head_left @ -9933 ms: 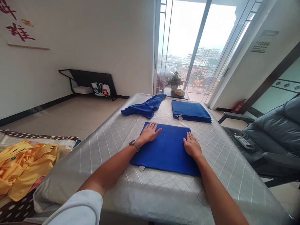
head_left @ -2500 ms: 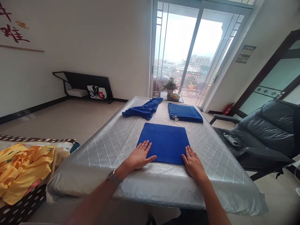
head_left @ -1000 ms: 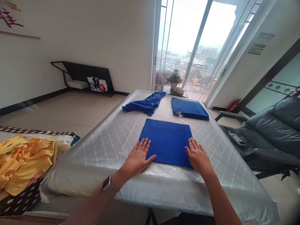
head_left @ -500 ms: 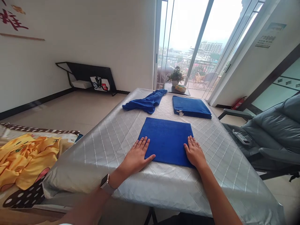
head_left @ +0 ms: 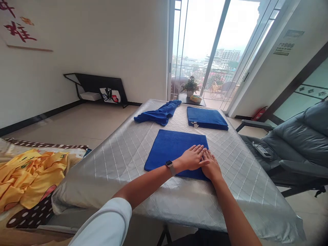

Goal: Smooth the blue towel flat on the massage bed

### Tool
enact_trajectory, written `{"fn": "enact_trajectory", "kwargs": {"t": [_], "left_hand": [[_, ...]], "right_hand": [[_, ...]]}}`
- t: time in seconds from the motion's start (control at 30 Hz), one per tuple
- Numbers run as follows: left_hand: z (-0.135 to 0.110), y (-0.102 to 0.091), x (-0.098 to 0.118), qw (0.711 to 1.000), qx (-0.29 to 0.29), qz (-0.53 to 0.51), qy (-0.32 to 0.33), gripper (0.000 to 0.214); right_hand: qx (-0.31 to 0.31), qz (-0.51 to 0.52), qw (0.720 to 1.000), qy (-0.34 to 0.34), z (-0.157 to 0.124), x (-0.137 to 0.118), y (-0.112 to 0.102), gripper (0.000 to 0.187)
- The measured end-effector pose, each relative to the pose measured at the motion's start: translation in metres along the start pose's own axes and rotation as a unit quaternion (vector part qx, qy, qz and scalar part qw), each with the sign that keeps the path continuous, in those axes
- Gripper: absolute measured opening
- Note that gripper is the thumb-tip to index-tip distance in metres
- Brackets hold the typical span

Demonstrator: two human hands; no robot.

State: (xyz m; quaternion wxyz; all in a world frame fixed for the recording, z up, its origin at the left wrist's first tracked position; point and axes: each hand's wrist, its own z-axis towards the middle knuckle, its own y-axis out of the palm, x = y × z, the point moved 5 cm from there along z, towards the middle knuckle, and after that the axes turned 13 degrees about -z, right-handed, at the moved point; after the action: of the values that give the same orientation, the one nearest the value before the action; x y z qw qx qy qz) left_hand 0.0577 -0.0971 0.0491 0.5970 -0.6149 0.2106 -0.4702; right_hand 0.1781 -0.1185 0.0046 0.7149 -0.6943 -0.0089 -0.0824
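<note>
A blue cloth (head_left: 174, 143), spread flat in a near rectangle, lies close to the table's front edge. My left hand (head_left: 192, 158) rests palm down on its right part, fingers stretched out, with a watch on the wrist. Right beside it, my right hand (head_left: 211, 165) lies flat on the cloth's right edge, fingers extended. The two hands touch or nearly touch at the fingertips and thumb. Farther back are a stack of folded blue cloths (head_left: 207, 118) with white tags at its corner, and a crumpled blue cloth (head_left: 159, 114) to the left.
A silver quilted cover (head_left: 123, 153) drapes over the table. To the right stands a dark armchair (head_left: 294, 147) with a white device on its seat. Yellow fabric (head_left: 33, 177) lies heaped at the left. Beyond the table is a potted plant (head_left: 191, 85) by the glass door.
My left hand has slid from the cloth's left edge across to its right side, next to my right hand. The right hand stays almost in place.
</note>
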Motion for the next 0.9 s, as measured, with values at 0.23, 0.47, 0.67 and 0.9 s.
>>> {"fn": "enact_trajectory", "kwargs": {"t": [0.23,0.47,0.67,0.9], "left_hand": [[0.013,0.027,-0.029,0.999,0.017,-0.022,-0.046,0.082],[-0.044,0.001,-0.092,0.990,0.010,-0.031,-0.138,0.085],[-0.105,-0.024,-0.144,0.973,0.036,-0.016,-0.229,0.083],[-0.118,-0.028,-0.149,0.965,0.063,-0.026,-0.252,0.088]], "right_hand": [[0.003,0.001,1.000,0.001,0.000,0.001,0.000,0.062],[0.001,0.006,1.000,0.010,0.000,-0.001,-0.004,0.063],[-0.005,0.006,1.000,0.012,0.001,0.000,-0.003,0.064],[-0.002,0.007,1.000,0.008,0.003,0.003,-0.001,0.064]]}}
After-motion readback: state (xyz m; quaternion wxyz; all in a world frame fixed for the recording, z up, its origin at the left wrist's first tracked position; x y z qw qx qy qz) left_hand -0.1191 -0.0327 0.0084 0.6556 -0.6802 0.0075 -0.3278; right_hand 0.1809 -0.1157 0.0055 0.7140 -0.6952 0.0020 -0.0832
